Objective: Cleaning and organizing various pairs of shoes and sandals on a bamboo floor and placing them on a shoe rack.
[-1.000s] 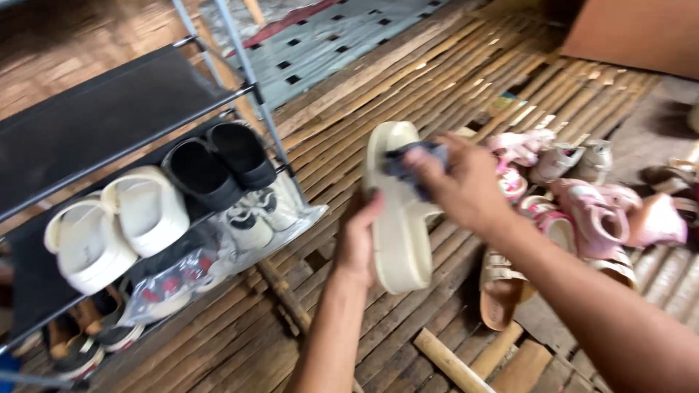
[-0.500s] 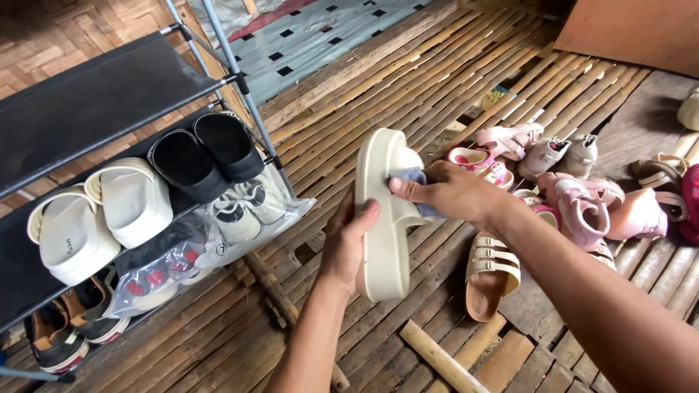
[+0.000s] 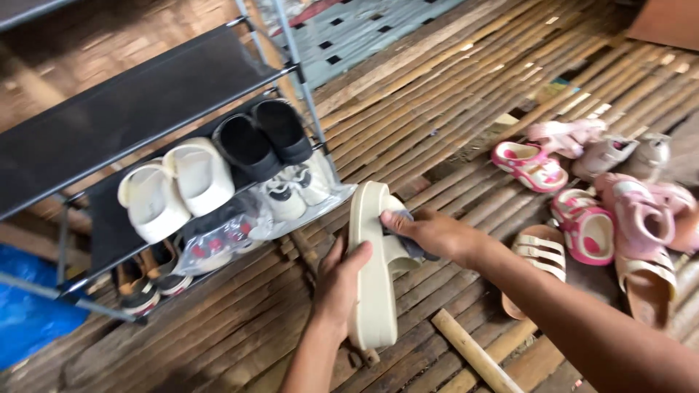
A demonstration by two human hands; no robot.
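Head view looks down on a bamboo-slat floor (image 3: 451,87); near the middle of the frame the left hand (image 3: 341,280) grips a cream platform slide (image 3: 373,276) from its left edge, fingers curled about the thick sole, thumb laid on the sole's face; the slide stands on edge, long axis running from twelve to six o'clock, held above the floor; the right hand (image 3: 429,233) comes in from four o'clock and pinches a dark grey cloth (image 3: 409,244) against the slide's strap, fingers pressed together over the cloth.

At ten o'clock from the hands stands a metal shoe rack (image 3: 145,102) with black fabric shelves; on its middle shelf lies a pair of white slides (image 3: 178,185) and, just beside them toward one o'clock, a pair of black shoes (image 3: 262,138); below them a clear plastic bag (image 3: 226,233) wraps some shoes, and white sneakers (image 3: 291,193) sit at the shelf's near end; brown shoes (image 3: 145,280) rest on the lowest level.

At three o'clock, well apart from the slide, a tan strapped sandal (image 3: 535,255) lies on the floor; beyond it toward two o'clock are scattered pink children's sandals (image 3: 528,164) and pink shoes (image 3: 641,211); a short bamboo stick (image 3: 470,353) lies at five o'clock; a blue sheet (image 3: 29,306) shows at eight o'clock.
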